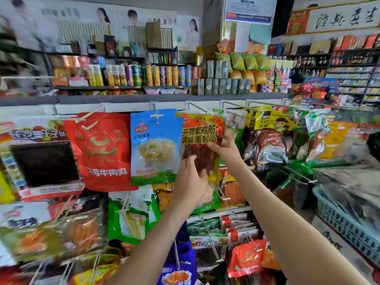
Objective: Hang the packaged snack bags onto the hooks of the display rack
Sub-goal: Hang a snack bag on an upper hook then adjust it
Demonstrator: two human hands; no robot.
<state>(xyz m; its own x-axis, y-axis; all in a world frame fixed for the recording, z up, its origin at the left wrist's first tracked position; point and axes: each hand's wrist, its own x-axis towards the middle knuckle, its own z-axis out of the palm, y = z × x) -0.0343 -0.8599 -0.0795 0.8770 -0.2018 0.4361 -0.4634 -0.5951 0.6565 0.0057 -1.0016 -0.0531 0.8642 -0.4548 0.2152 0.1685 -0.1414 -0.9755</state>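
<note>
1. Head view, room: a small shop. A grey shelf (pixel 127 98) runs across the upper half, carrying snack cans (pixel 156 76), green boxes (pixel 221 86) and yellow-green bags (pixel 244 61). Posters line the back wall, and more stocked shelves fill the far right.
2. Below the shelf is the rack (pixel 123 108), a white rail with wire hooks (pixel 197 106) pointing toward the camera. A red bag (pixel 100 151) and a blue bag (pixel 155 147) hang left of centre; yellow-topped bags (pixel 271 138) hang to the right. Lower rows hold more packets.
3. The snack bag (pixel 202 145), yellow-labelled with dark strips inside, is held up between the blue bag and the yellow-topped bags, just under the rail.
4. The left hand (pixel 190 182) grips its lower part, fingers curled around it. The right hand (pixel 226 149) pinches its right edge near the label.
5. A blue basket (pixel 337 219) sits at the right edge.
</note>
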